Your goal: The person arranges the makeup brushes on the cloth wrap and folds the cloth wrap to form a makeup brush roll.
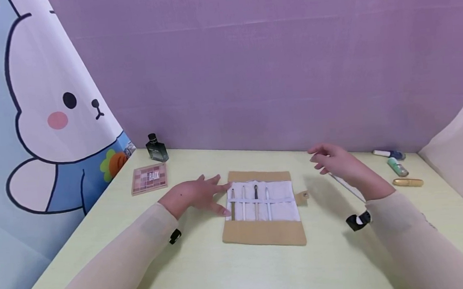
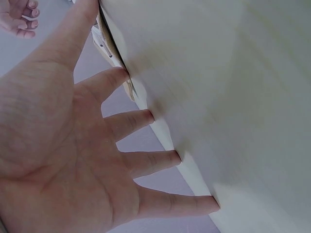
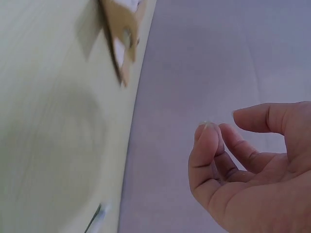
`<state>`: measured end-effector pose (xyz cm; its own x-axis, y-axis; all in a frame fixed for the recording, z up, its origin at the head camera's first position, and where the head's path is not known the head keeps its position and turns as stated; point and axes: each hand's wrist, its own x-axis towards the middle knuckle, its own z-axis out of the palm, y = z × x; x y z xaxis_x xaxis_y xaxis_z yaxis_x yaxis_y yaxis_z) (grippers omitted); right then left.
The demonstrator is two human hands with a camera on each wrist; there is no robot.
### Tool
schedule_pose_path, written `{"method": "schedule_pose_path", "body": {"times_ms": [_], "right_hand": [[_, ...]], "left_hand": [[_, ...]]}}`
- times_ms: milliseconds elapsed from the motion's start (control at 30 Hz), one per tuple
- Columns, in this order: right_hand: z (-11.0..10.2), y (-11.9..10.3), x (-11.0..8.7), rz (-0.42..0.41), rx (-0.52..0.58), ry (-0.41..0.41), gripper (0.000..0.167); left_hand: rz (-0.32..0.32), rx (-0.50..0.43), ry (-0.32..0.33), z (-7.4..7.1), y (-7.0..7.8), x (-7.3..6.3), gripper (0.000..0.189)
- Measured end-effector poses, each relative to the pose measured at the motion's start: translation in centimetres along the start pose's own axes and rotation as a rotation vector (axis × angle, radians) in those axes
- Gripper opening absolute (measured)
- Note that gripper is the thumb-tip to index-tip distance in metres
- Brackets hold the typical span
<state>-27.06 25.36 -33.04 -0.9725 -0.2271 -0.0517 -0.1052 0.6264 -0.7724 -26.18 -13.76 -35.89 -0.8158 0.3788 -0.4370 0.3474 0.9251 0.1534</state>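
Note:
A tan fabric roll case [image 1: 264,233] with white lining lies unfolded on the table. Several slim sticks stand side by side under its elastic band, one a dark-tipped brush [image 1: 256,196]. My left hand [image 1: 199,195] spreads its fingers at the case's left edge, thumb and index finger touching it; in the left wrist view its other fingertips [image 2: 176,156] meet the table. Right of the case, my right hand [image 1: 336,165] hovers above the table with loosely bent fingers [image 3: 206,150] and nothing between them. Below that wrist lies another thin stick [image 1: 348,187], partly hidden by the hand and forearm.
At the back left stand a dark bottle [image 1: 157,150] and a flat palette [image 1: 149,179] marked "BACK". On the right lie a blue bottle with a white cap [image 1: 389,154], a green-capped bottle [image 1: 397,166] and a gold tube [image 1: 408,182]. A purple curtain [image 1: 274,67] hangs behind the table.

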Motion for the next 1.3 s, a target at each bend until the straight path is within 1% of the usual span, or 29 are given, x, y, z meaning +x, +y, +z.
{"method": "schedule_pose_path", "body": {"times_ms": [167, 267, 400, 667, 833, 1000, 1100, 1200, 1300], "right_hand": [[-1.1, 1.8, -0.2, 0.029, 0.005, 0.005, 0.05], [-1.5, 2.9, -0.3, 0.024, 0.011, 0.017, 0.049], [-2.1, 4.0, -0.4, 0.031, 0.009, 0.032, 0.049], [-2.9, 5.8, -0.7, 0.087, -0.029, 0.041, 0.051], [-3.3, 6.8, -0.8, 0.104, -0.034, 0.031, 0.051], [-3.5, 7.4, -1.0, 0.153, -0.063, 0.007, 0.051], [-3.5, 7.7, -1.1, 0.167, -0.072, -0.008, 0.051], [-3.4, 8.1, -1.1, 0.17, -0.101, -0.023, 0.05], [-3.2, 8.2, -1.1, 0.175, -0.154, -0.045, 0.049]], "left_hand": [[-0.007, 0.001, -0.002, 0.0, 0.0, 0.0, 0.099], [-0.009, 0.006, -0.003, 0.0, 0.0, 0.0, 0.099], [-0.01, 0.008, -0.002, 0.0, 0.0, 0.0, 0.099], [-0.01, -0.002, 0.0, 0.0, 0.0, 0.0, 0.099], [-0.013, -0.006, 0.001, 0.0, 0.0, -0.1, 0.1], [-0.013, 0.002, 0.001, 0.0, 0.0, 0.1, 0.1], [-0.016, 0.007, 0.001, 0.1, -0.1, 0.1, 0.1], [-0.019, 0.017, 0.002, 0.1, -0.1, 0.2, 0.1], [-0.021, 0.026, 0.002, 0.1, -0.1, 0.2, 0.1]]}}
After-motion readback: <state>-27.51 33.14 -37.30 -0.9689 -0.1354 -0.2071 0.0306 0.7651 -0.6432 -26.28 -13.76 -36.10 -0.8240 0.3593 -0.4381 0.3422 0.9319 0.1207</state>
